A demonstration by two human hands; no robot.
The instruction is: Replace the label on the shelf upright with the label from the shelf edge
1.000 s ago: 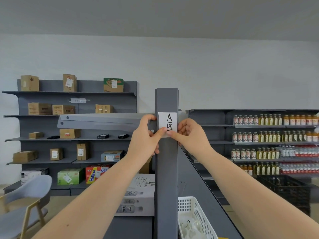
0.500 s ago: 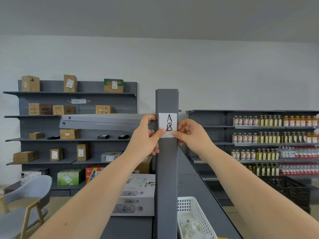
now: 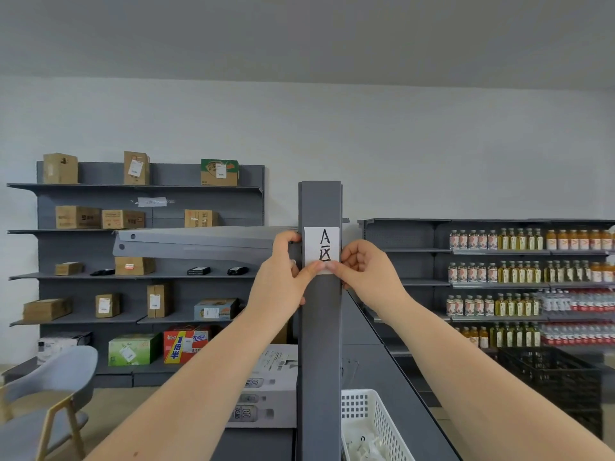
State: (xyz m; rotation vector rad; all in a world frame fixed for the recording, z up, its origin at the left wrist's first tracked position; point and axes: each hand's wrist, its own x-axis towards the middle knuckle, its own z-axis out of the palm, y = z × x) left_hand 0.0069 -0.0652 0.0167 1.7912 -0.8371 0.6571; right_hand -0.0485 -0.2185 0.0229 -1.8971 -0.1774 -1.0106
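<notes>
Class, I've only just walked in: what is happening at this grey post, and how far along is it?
A person is working on the white label stuck to the grey shelf upright. The left hand and right hand meet at the label's bottom edge, fingertips pinching or pressing there. The label sits flat and upright on the post, marked with an A above another character. Whether it is being peeled or pressed down cannot be told.
</notes>
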